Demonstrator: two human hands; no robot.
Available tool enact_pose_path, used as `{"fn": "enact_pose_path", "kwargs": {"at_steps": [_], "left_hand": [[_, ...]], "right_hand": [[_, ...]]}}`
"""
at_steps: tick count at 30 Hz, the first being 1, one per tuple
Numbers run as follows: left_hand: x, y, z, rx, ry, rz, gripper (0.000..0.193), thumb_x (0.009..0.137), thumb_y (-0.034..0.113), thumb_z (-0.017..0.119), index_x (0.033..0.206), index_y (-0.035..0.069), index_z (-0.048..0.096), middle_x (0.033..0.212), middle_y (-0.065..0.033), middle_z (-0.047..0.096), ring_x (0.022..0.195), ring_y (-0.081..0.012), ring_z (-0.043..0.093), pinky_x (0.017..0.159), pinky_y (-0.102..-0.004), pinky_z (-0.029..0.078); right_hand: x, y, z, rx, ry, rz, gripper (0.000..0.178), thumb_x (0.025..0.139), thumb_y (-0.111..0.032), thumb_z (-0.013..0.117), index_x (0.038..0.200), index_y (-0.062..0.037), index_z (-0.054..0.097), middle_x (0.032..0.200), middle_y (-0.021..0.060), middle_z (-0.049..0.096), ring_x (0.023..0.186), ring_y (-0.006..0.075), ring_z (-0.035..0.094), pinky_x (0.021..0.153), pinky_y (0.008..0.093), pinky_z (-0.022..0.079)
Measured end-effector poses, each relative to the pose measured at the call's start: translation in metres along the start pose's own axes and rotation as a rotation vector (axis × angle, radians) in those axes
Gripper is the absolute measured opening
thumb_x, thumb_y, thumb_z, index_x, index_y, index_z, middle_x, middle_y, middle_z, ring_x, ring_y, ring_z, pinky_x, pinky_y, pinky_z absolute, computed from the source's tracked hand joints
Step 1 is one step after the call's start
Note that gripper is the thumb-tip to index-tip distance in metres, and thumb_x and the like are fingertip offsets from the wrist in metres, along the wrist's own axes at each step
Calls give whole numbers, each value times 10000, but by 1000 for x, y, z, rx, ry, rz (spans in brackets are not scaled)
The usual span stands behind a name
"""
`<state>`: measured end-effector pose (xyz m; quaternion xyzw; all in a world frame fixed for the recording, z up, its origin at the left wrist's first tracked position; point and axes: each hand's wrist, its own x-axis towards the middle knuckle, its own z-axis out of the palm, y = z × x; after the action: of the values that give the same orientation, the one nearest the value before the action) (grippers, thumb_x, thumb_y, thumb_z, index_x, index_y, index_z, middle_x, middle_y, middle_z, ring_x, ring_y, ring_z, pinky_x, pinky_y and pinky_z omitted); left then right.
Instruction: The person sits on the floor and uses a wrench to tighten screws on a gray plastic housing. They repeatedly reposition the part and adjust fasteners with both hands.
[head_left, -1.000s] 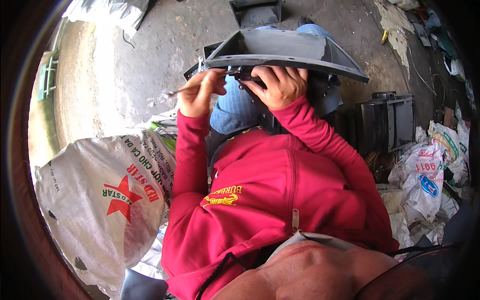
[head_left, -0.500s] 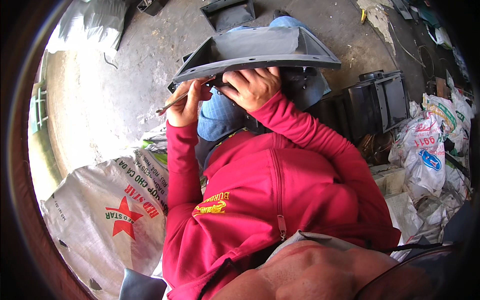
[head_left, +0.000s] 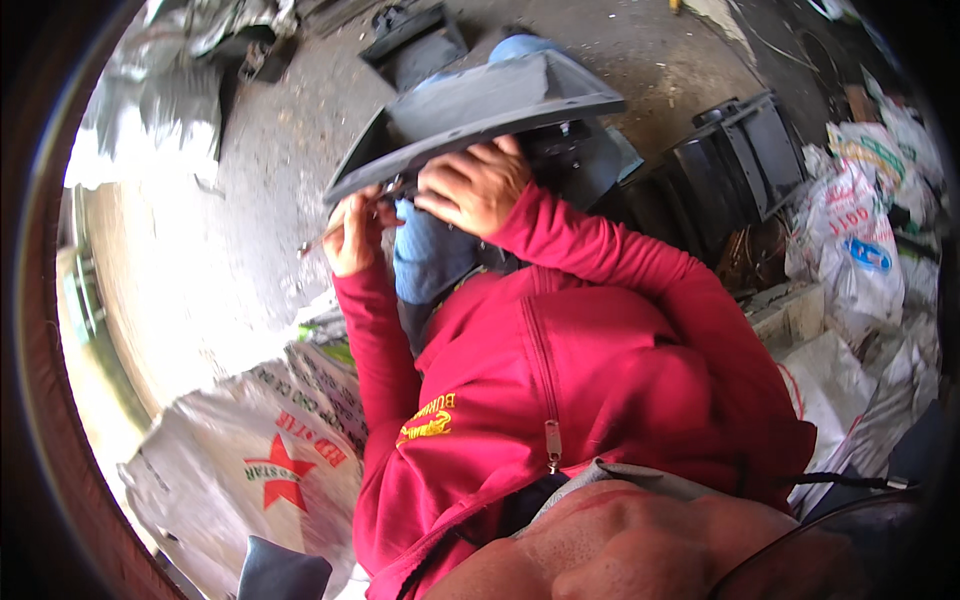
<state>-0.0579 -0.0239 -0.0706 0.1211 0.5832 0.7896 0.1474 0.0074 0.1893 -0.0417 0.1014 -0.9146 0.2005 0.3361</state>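
Note:
A black rectangular metal housing [head_left: 470,118], open and hollow on top, lies tilted across my knees with small holes along its flange. My left hand [head_left: 352,238] is closed around a thin metal wrench [head_left: 322,240] below the flange's left part. The wrench's free end sticks out to the left; its other end is hidden by my fingers. Just to the right, my right hand [head_left: 474,186] is curled against the near edge of the housing. Its fingertips disappear under the flange. Dark fittings show beneath the housing.
Another black metal housing [head_left: 740,165] stands to the right, and one [head_left: 415,50] lies on the floor ahead. White printed sacks [head_left: 850,235] pile up at the right. A large white sack [head_left: 225,470] sits at my left, near a grey-white plastic sheet [head_left: 150,120].
The housing and both hands appear shifted left in the view, and the housing tilts more. The whole scene has turned slightly with the head. Both hands stay at the flange.

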Motion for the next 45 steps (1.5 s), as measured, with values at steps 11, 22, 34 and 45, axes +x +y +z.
{"fn": "enact_pose_path", "kwargs": {"at_steps": [11,22,34,45], "left_hand": [[-22,54,106,406,-164,374,197,963,76,524,979,-51,673,745,-121,676,637,-162,619,622,-281,483],[4,44,146,451,-165,289,149,946,43,578,1002,-41,687,787,-95,684,686,-127,620,660,-237,483],[8,46,155,617,-217,391,132,943,60,596,973,-29,690,778,-93,689,668,-125,616,635,-234,476],[4,40,163,641,-201,327,142,936,32,580,1027,-33,667,820,-104,688,662,-161,637,613,-282,507]], "right_hand": [[-43,113,-99,84,218,94,935,555,-440,895,1315,-76,491,1358,134,505,1297,386,429,1055,478,361],[5,132,-75,369,55,-113,917,504,-388,905,1292,-155,498,1231,61,578,1134,289,576,977,438,435],[11,109,-83,224,52,-63,980,468,-434,894,1342,-266,484,1218,-16,579,1081,213,593,924,411,400],[5,109,-84,206,39,-22,985,459,-459,894,1338,-255,499,1240,-8,568,1111,212,574,915,399,389]]}}
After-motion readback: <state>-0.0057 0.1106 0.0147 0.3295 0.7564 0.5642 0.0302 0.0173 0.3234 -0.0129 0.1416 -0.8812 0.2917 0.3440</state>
